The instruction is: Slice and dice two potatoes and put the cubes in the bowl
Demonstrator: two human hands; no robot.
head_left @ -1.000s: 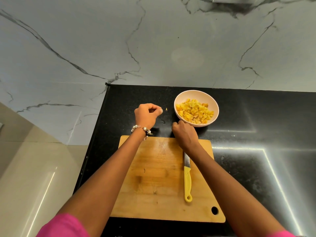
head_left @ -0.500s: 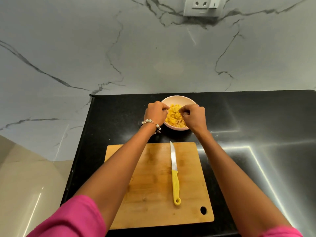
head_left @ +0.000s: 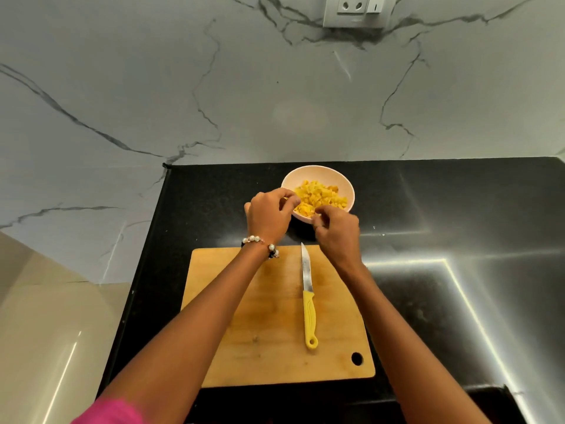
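- L hand (head_left: 269, 217) at bowl (head_left: 318, 179) rim, 9 o'clock, fingertips pinched; can't tell on what.
- R hand (head_left: 337, 231) at 6, fingers curled, same.
- Cubes (head_left: 321, 198) in bowl.
- Knife (head_left: 308, 298) on board (head_left: 244, 347).

A pale pink round bowl (head_left: 342, 186) is set upright on the black counter, just beyond the far edge of the wooden cutting board (head_left: 269, 332), and is filled with a heap of small yellow potato cubes (head_left: 321, 198). The near rim of the bowl is partly hidden. A knife (head_left: 308, 296) with a yellow handle and a narrow steel blade is laid flat on the board, right of its middle, with the tip pointed away toward the bowl and the handle's loop end nearest the viewer.
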